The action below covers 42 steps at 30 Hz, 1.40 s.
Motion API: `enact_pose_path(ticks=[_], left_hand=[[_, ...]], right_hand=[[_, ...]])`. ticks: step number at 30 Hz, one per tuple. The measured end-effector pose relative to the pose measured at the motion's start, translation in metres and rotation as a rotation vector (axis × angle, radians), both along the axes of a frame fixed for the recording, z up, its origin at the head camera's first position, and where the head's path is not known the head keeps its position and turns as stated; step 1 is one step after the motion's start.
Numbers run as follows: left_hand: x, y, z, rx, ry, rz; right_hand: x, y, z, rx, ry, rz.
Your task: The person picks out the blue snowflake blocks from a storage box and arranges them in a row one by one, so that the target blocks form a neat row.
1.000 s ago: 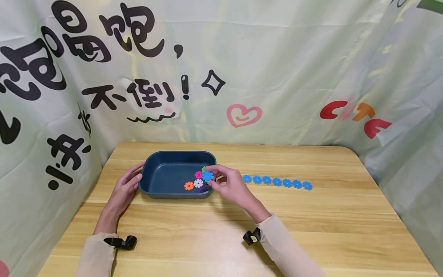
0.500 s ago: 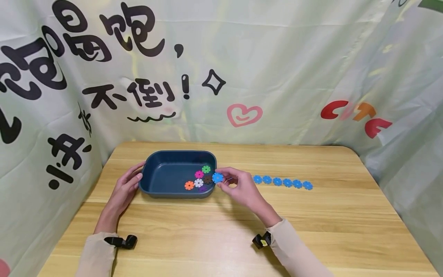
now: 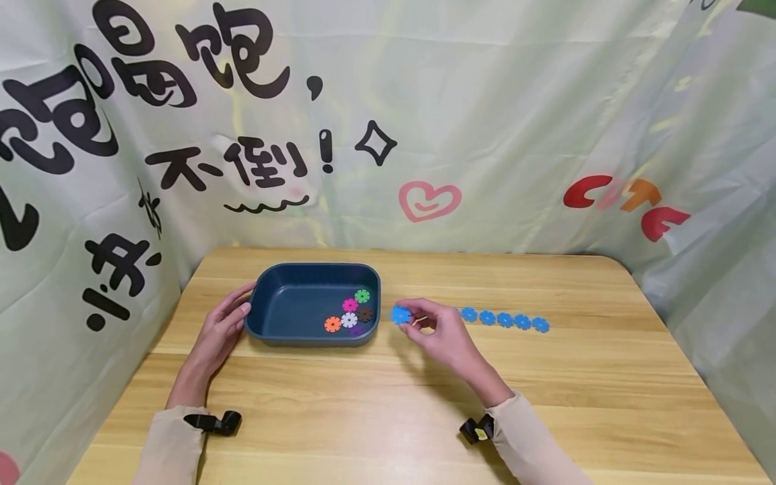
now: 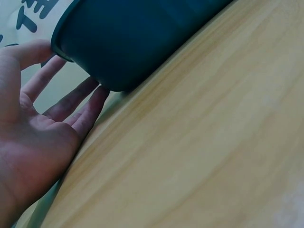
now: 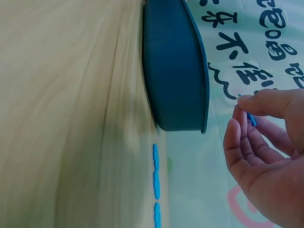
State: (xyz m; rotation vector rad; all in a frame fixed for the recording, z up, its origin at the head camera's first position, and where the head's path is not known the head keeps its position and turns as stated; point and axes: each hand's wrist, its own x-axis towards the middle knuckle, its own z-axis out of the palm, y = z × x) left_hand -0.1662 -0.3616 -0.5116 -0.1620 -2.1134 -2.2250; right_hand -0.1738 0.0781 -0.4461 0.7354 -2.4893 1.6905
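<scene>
My right hand (image 3: 445,331) pinches a blue snowflake disc (image 3: 401,314) between thumb and fingertips, just right of the dark blue plastic tub (image 3: 315,341). In the right wrist view, the held disc (image 5: 251,119) shows edge-on and is mostly covered by the fingers. Loosely extended fingers of my left hand (image 3: 219,329) touch the tub's left end. From the left wrist, the fingertips are seen against the tub's outer wall (image 4: 114,52). A row of blue snowflake discs (image 3: 505,320) lies on the table, its left part hidden behind my right hand.
Inside the tub's right half lie several loose discs, among them orange (image 3: 333,325), white (image 3: 348,320), pink (image 3: 349,305), green (image 3: 362,296), brown (image 3: 365,314) and purple (image 3: 356,331). A printed cloth (image 3: 485,135) hangs behind the wooden table (image 3: 364,417).
My right hand has moved right with the blue snowflake disc, from over the tub's right part to beyond its rim. The left hand stays on the tub.
</scene>
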Motion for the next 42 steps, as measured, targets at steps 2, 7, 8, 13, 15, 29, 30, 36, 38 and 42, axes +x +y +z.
enact_pose_path(ticks=[2, 7, 8, 13, 15, 29, 30, 36, 38, 42], left_hand=[[0.0, 0.0, 0.0, 0.0, -0.007, 0.007], [-0.001, 0.0, 0.001, 0.012, -0.01, 0.004], [-0.001, -0.001, 0.0, 0.014, -0.009, 0.004], [0.0, -0.001, -0.001, 0.009, -0.008, -0.003], [0.0, 0.0, -0.001, 0.007, -0.005, -0.008], [-0.001, 0.0, 0.001, 0.002, -0.001, -0.007], [-0.001, 0.0, 0.002, 0.0, 0.001, -0.011], [-0.002, 0.0, 0.0, 0.01, 0.001, -0.011], [-0.001, -0.001, -0.001, 0.017, 0.002, -0.009], [-0.001, -0.001, -0.001, 0.014, 0.006, -0.008]], right_hand=[[0.002, 0.002, 0.002, 0.01, -0.005, -0.013], [0.003, 0.009, 0.001, 0.02, -0.016, -0.022], [0.003, 0.011, 0.0, 0.019, -0.009, -0.02], [0.003, 0.025, -0.006, 0.013, 0.013, -0.038], [0.004, 0.031, -0.007, 0.009, 0.008, -0.054], [0.0, 0.064, -0.007, 0.041, -0.038, -0.121], [0.0, 0.066, -0.006, 0.047, -0.043, -0.13], [-0.005, 0.08, -0.005, 0.087, -0.035, -0.144], [-0.007, 0.085, -0.006, 0.1, -0.027, -0.152], [-0.012, 0.095, -0.008, 0.118, -0.011, -0.185]])
